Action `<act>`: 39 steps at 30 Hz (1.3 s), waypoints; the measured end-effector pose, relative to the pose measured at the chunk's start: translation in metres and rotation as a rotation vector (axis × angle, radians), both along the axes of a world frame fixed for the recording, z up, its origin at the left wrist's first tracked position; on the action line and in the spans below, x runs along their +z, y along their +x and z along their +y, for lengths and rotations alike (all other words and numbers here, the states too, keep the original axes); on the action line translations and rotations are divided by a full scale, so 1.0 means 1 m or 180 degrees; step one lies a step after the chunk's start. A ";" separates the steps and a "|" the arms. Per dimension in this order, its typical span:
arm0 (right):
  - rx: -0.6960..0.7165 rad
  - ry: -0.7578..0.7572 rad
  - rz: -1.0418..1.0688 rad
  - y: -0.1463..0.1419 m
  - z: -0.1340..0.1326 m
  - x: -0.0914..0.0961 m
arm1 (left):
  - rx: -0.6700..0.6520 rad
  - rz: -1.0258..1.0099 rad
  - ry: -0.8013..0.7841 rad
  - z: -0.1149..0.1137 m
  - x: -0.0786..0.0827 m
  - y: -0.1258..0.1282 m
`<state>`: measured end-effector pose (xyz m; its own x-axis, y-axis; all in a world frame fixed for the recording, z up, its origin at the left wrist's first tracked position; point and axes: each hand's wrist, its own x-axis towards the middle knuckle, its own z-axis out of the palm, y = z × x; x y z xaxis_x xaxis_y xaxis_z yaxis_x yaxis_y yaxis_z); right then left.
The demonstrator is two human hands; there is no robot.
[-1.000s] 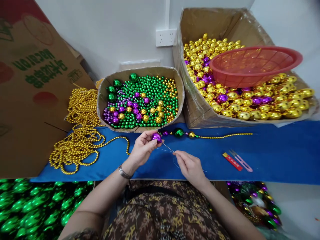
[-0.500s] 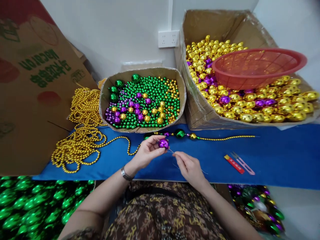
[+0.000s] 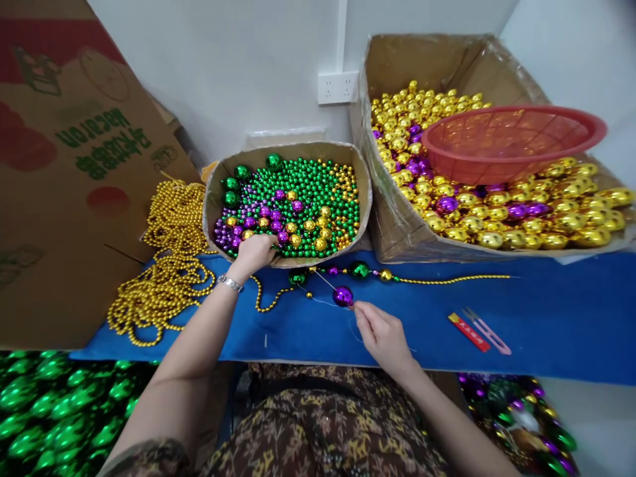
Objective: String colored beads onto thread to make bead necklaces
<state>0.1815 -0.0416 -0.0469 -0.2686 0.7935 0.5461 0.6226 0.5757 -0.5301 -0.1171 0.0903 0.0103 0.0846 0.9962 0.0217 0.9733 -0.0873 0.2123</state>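
My left hand point(image 3: 257, 253) reaches over the near rim of the small cardboard box point(image 3: 288, 260), in among the beads. Its fingertips are hidden, so their grip cannot be made out. A thumb-and-finger pinch of my right hand point(image 3: 380, 331) closes on the thread right beside a large shiny purple bead point(image 3: 342, 296). From that bead the thread point(image 3: 325, 281) runs up to a strand on the table, with a big green bead point(image 3: 298, 277), another green bead point(image 3: 359, 269) and a gold bead point(image 3: 385, 276). A small gold bead point(image 3: 309, 295) lies near the thread.
Gold bead chains point(image 3: 163, 278) are heaped at left beside a tall carton point(image 3: 44, 265). A big box point(image 3: 412, 242) of gold and purple beads holds a red basket point(image 3: 517, 162). Pink thread snips point(image 3: 489, 332) and a red packet point(image 3: 468, 332) lie right on the blue cloth point(image 3: 561, 331).
My left hand has let go of the purple bead and moved left into the small box. My right hand keeps its pinch, with the purple bead now against its fingertips.
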 end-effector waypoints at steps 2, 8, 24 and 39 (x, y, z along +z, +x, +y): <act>0.0014 -0.0040 -0.0007 -0.001 -0.001 0.000 | 0.0120 -0.1408 0.0149 -0.009 -0.001 0.005; 0.0048 -0.0122 0.0023 -0.005 -0.001 0.003 | 0.0198 -0.5340 -0.0794 -0.054 0.003 0.039; -0.0139 0.0175 -0.0449 -0.003 0.001 -0.002 | -0.0010 -0.4644 -0.0607 -0.080 -0.001 0.063; -0.0217 0.0012 -0.0113 0.001 0.003 0.000 | -0.0348 -0.0409 0.0306 0.014 -0.004 0.044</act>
<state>0.1825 -0.0384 -0.0471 -0.2332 0.8085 0.5403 0.6787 0.5332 -0.5050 -0.0729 0.1047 0.0062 0.1825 0.9740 0.1340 0.9224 -0.2168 0.3197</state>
